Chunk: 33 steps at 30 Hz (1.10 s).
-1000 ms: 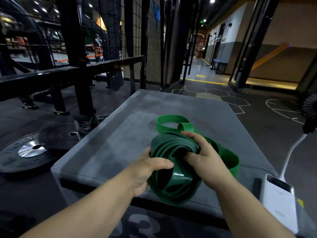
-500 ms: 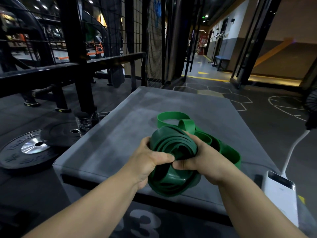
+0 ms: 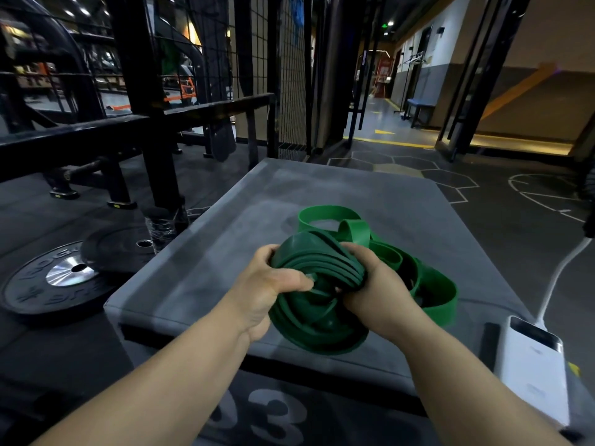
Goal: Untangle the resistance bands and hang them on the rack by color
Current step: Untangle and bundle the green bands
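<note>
On the grey box (image 3: 225, 252), both hands, left hand (image 3: 267, 288) and right hand (image 3: 370, 284), clutch the green bands (image 3: 322, 268) (all tangled); untangling underway. Next: free the 2 o'clock loops.

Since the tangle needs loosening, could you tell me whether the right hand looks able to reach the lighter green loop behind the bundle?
Probably yes, once it lets go: the right hand grips the dark green bundle, and the lighter green loop lies uncovered just beyond it on the grey box.
</note>
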{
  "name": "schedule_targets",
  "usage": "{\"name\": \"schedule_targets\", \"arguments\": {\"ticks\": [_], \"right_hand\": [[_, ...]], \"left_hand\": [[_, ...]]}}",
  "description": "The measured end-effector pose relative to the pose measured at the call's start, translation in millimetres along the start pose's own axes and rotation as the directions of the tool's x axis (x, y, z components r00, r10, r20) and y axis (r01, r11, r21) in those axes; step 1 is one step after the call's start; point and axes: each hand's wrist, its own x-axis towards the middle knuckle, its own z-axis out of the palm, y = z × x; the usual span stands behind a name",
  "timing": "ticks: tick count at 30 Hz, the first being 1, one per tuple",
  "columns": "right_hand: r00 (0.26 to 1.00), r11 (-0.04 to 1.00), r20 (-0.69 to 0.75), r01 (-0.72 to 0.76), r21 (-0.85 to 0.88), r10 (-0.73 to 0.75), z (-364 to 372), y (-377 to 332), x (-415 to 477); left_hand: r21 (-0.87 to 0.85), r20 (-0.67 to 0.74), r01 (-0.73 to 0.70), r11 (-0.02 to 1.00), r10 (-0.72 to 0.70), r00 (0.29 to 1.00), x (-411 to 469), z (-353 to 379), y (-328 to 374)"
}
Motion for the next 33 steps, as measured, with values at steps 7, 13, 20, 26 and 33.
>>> {"name": "schedule_targets", "arguments": {"ticks": [7, 13, 20, 26, 33], "right_hand": [[0.999, 1.000, -0.034, 0.025, -0.015, -0.026, -4.8, 3.3, 3.5], [0.999, 0.988, 0.000, -0.049, 0.147, 0.049, -8.2, 8.0, 1.7], [0.990, 0.912, 0.140, -0.078, 0.404, 0.023, -12.9, 10.8, 3.7], [0.955, 0.749, 0.280, -0.116, 0.652, -0.096, -8.2, 5.8, 4.1], [0.924, 0.639, 0.339, -0.152, 0.754, -0.180, -6.7, -1.1, 3.7]], "left_hand": [[-0.073, 0.264, 0.054, 0.996, -0.033, 0.964, -4.1, -3.9, 2.9], [0.012, 0.357, 0.154, 0.988, -0.149, 0.922, -2.9, -7.7, -0.4], [0.236, 0.326, 0.133, 0.963, -0.208, 0.922, -6.9, -14.8, 3.5], [0.135, 0.324, 0.123, 0.983, -0.161, 0.932, -9.4, -17.9, 5.7], [0.027, 0.355, 0.125, 0.992, -0.126, 0.926, -15.2, -19.6, 7.6]]}}
